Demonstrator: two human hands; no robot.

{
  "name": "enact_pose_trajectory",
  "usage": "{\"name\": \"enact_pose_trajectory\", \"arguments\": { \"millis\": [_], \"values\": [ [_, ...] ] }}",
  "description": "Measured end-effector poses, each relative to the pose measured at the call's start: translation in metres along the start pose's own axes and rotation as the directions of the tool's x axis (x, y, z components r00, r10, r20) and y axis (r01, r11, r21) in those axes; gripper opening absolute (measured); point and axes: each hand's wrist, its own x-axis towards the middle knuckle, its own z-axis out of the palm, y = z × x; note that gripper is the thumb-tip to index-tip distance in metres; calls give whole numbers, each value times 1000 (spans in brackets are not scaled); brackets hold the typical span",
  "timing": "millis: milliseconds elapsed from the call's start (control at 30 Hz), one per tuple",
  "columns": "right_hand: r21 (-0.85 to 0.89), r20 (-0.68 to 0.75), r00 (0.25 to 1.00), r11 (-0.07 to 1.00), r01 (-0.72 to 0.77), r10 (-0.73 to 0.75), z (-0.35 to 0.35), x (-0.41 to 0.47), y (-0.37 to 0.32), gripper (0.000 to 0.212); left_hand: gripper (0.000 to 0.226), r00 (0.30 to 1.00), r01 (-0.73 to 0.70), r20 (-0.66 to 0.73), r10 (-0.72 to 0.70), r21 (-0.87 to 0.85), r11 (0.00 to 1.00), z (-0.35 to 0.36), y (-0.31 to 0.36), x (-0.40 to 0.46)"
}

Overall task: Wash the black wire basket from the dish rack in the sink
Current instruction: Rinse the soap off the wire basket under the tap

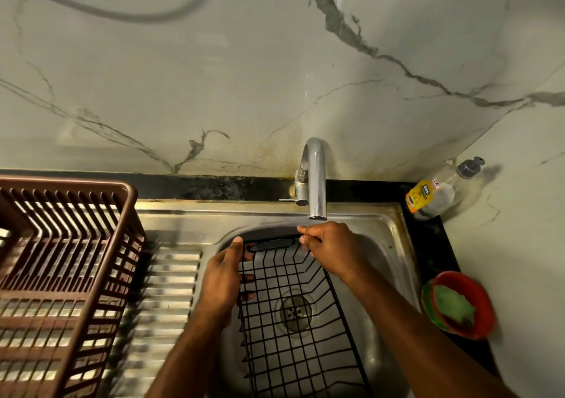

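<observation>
Basket (pixel 293 306) already moved to sink (pixel 382 244), gripped by left hand (pixel 224 278); far rim pinched by right hand (pixel 328 246) under tap (pixel 315 180). Water flow unclear; scrubbing, rinsing judged left.

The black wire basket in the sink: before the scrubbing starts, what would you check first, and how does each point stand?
1. Black wire basket is inside the sink: ok.
2. Left hand grips the basket's left rim: ok.
3. Right hand is at the far end, below the tap: ok.
4. Water running from the tap: cannot tell, no clear stream shows.
5. Soap bottle stands on the counter at the sink's far right corner: ok.
6. Green scrubber is in hand: not ok, it lies in the red bowl beside the sink.
</observation>
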Motion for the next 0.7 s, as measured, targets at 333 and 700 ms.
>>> {"name": "enact_pose_trajectory", "arguments": {
  "millis": [333, 700],
  "values": [
    [-175, -236, 971, 980, -93, 50, 23, -19, -18, 23, 49, 990, -22, -139, 10, -84, 996, 3, -14, -23],
    [-239, -179, 982, 965, -104, 62, 16, -30, -20, 33, 53, 964, -65, -264, 27, -136, 988, 6, -11, -33]
  ]
}}
